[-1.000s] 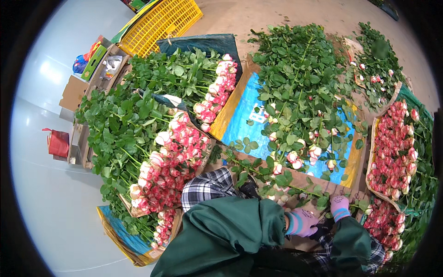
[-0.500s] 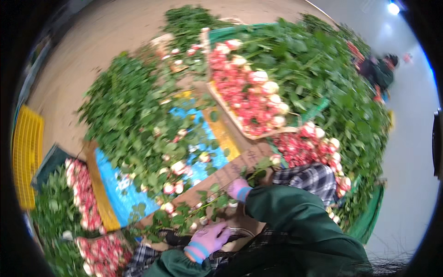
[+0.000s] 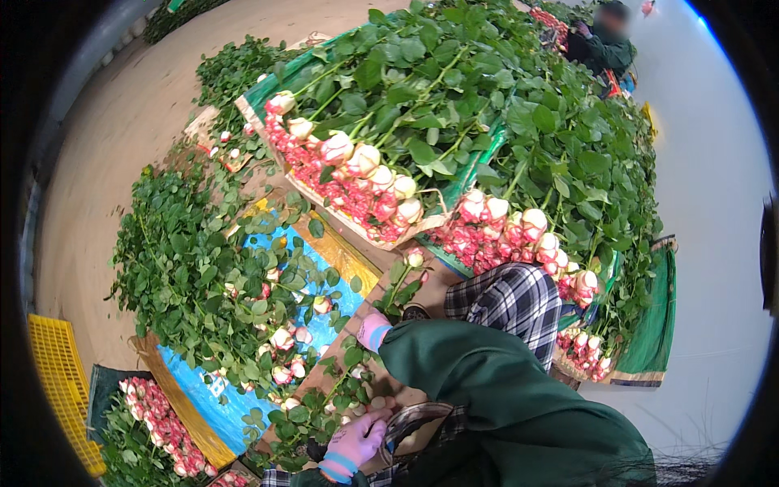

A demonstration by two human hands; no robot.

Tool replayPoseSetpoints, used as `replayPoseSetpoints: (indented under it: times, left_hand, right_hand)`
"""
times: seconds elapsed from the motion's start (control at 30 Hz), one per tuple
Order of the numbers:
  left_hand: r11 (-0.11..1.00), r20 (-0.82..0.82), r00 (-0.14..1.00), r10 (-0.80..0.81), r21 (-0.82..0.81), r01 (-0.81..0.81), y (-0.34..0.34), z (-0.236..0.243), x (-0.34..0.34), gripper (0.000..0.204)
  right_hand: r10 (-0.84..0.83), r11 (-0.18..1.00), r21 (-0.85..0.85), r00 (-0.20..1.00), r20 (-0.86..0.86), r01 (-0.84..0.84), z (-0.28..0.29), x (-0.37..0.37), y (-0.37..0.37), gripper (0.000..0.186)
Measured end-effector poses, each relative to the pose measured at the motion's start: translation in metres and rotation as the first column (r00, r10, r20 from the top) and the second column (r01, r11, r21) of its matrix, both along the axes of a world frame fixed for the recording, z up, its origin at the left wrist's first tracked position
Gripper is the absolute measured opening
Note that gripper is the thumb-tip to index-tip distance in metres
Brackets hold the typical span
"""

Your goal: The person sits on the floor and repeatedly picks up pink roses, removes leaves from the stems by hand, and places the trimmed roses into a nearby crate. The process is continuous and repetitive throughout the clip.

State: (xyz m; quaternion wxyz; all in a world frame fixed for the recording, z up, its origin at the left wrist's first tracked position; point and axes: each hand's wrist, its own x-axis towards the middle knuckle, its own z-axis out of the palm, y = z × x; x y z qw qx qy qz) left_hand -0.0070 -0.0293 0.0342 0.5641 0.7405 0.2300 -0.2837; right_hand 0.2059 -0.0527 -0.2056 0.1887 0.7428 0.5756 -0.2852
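Note:
My left hand (image 3: 357, 440), in a pink glove with blue bands, is low in the middle, fingers loosely bent and apart, beside leafy cuttings (image 3: 296, 426) and loose petals. My right hand (image 3: 372, 331), gloved alike, is higher up, curled closed beside a rose stem (image 3: 393, 292); what its fingers hold is hidden. A pile of leafy roses (image 3: 187, 260) lies on blue-and-yellow sheeting (image 3: 227, 422) left of my hands. Plaid-clad knee (image 3: 503, 304) shows beyond my green sleeve.
Wrapped pink-white rose bundles lie at the upper middle (image 3: 357, 178), right (image 3: 519, 235) and lower left (image 3: 162, 422). A yellow plastic crate (image 3: 57, 381) stands at the left edge. A person (image 3: 600, 53) in dark clothing is among roses at the upper right, by a pale surface (image 3: 706, 203).
The view has swung to the right: the crate moved to the left edge and the right-hand bundles and the other person came into view. My right hand has shifted leftward in the picture.

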Motion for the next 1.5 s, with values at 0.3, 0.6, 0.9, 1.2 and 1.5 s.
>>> replayPoseSetpoints:
  times: [0.3, 0.6, 0.9, 1.2, 1.5]
  left_hand:
    - [0.931, -0.26, 0.937, 0.235, -0.218, -0.294, 0.018, -0.09, -0.045, 0.03]
    - [0.986, -0.327, 0.937, 0.125, -0.063, -0.153, 0.017, -0.113, -0.02, 0.024]
    - [0.851, -0.289, 0.905, 0.313, -0.338, -0.403, 0.022, -0.144, -0.065, 0.017]
    - [0.76, -0.452, 0.748, 0.487, -0.203, -0.618, -0.042, -0.123, -0.061, 0.018]
    - [0.894, -0.166, 0.985, 0.055, 0.446, 0.026, -0.046, -0.163, -0.101, 0.043]
  right_hand:
    - [-0.253, 0.963, 0.063, 0.96, -0.118, 0.262, -0.017, -0.005, 0.019, 0.022]
    - [-0.4, 0.894, 0.093, 0.876, -0.27, 0.438, -0.021, 0.003, 0.016, 0.02]
    - [-0.407, 0.881, 0.094, 0.844, -0.35, 0.464, -0.004, 0.002, 0.017, 0.019]
    - [-0.125, 0.896, 0.357, 0.923, -0.364, 0.262, 0.112, 0.035, 0.021, 0.018]
    - [0.445, 0.775, 0.436, 0.885, 0.137, -0.457, 0.264, -0.082, 0.041, 0.014]
